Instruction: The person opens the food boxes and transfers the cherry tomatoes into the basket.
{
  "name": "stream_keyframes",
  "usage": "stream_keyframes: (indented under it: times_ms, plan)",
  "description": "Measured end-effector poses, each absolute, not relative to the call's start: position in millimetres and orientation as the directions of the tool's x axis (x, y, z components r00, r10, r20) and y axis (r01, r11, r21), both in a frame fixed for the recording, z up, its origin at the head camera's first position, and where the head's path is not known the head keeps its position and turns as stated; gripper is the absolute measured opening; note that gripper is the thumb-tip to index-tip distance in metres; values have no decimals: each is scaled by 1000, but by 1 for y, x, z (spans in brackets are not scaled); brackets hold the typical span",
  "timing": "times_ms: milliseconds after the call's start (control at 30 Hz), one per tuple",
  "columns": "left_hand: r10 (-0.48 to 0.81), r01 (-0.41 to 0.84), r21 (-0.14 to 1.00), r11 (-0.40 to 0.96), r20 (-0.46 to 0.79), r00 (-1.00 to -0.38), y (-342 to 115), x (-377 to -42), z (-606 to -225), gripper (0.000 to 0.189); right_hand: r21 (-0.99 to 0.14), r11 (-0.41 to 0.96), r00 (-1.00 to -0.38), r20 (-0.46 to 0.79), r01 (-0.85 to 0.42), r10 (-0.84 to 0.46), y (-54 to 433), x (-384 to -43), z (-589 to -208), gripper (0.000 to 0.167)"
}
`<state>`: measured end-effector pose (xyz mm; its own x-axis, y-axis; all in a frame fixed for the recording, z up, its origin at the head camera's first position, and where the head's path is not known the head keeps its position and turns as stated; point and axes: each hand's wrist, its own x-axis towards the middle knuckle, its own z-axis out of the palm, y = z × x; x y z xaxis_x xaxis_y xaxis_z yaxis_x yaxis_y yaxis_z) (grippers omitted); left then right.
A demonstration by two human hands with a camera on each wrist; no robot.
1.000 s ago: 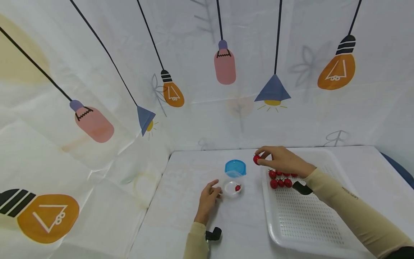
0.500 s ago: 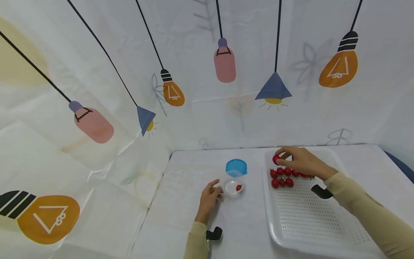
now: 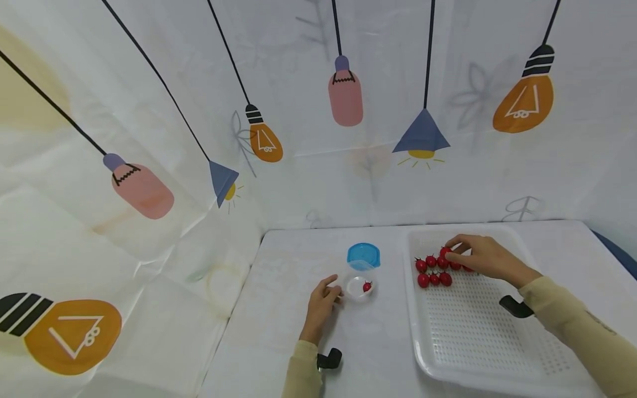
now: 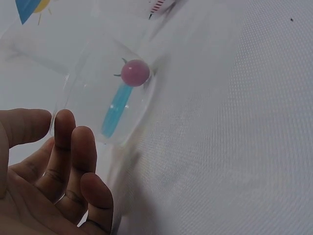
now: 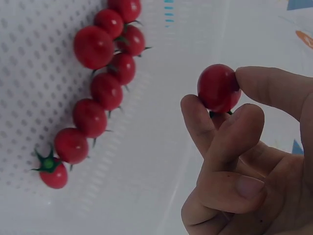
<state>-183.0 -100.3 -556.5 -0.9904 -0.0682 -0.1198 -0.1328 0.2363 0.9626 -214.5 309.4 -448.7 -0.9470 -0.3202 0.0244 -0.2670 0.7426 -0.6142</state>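
My right hand (image 3: 490,258) pinches a cherry tomato (image 5: 218,88) between thumb and fingers, over the far part of a white perforated basket (image 3: 418,354). Several more cherry tomatoes (image 5: 90,117) lie in two rows beneath it, green stems on some. On the left, my left hand (image 3: 322,307) holds the rim of a small clear plastic cup (image 4: 88,93) between thumb and forefinger, the other fingers loosely bent. One cherry tomato (image 4: 135,73) sits inside that cup. A blue lid (image 3: 363,256) is at the cup's far side.
The basket takes up the table's right side. The white table (image 3: 269,331) meets a patterned cloth wall (image 3: 308,188) at its back edge. A black wrist camera (image 3: 329,359) sits on the left wrist, another black camera (image 3: 516,307) on the right.
From beside the basket's left edge, my right hand has moved right with the cherry tomato, over the far row of tomatoes. My left hand and the cup have stayed put.
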Motion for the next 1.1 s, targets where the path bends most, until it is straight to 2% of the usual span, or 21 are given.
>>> stream_keyframes:
  times_ms: [533,1100]
  plan:
    - [-64,-124,961,248,-111,-992,-101,-185,-562,38,-582,775,-946,-33,-244,-322,322,-207,-481,41]
    - [-52,-96,966,239,-86,-995,-100,-185,-564,39,-542,814,-940,-118,-210,-321,322,-208,-502,27]
